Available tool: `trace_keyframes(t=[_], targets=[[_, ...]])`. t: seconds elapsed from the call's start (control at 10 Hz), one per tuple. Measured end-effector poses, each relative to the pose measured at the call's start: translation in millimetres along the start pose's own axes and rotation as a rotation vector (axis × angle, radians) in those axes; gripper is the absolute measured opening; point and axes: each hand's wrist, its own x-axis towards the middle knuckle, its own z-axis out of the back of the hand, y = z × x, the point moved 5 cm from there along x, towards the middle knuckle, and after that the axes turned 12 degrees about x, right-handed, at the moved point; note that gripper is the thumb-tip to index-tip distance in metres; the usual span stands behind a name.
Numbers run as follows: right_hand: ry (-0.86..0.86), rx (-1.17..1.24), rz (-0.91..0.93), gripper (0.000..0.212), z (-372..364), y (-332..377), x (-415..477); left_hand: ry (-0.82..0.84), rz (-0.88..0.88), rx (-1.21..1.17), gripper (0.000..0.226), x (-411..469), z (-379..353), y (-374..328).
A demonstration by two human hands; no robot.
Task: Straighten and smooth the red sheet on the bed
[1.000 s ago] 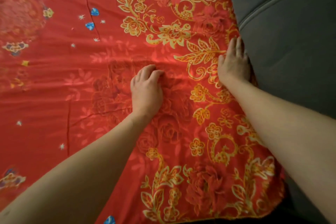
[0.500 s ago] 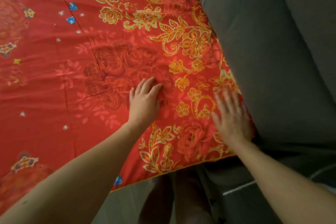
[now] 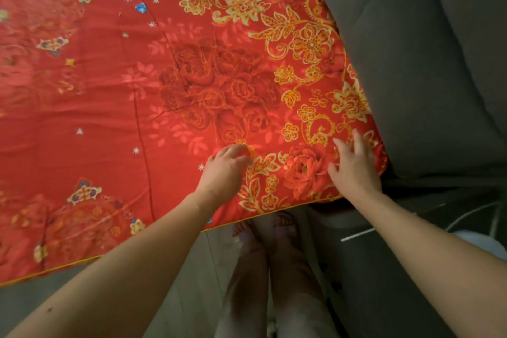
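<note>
Now both hands down near the sheet's near corner, pulled back toward the body compared with a second ago, when they sat further up the bed by the grey edge. Left hand (image 3: 225, 170) palm down on the red sheet (image 3: 115, 107), fingers loosely curled, gripping nothing visible. Right hand (image 3: 354, 167) flat, fingers spread, released, resting on the gold floral border just beside the grey upholstered surface (image 3: 428, 68). Slight motion blur on both, so probably mid-sweep. Sheet spread across the bed, filling the upper left of the view, its yellow-piped hem (image 3: 274, 212) hanging at the near edge above the floor and feet (image 3: 263, 233). Corner under the right hand now lying fairly flat. Still showing: a long vertical crease left of the left hand, faint ripples further left. Judged: corner pass about done, left part of the sheet not yet smoothed; likely next a stroke leftward.
</note>
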Motion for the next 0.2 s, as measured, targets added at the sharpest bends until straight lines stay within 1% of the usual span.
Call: trace_keyframes(t=[0.1,0.2], targets=[[-0.001,0.028,0.176,0.041,19,49,5,-0.080,0.079,-0.023,0.042,-9,19,14],[0.051,0.198,0.253,0.033,34,89,-7,-0.202,0.235,-0.058,0.041,-25,52,36]])
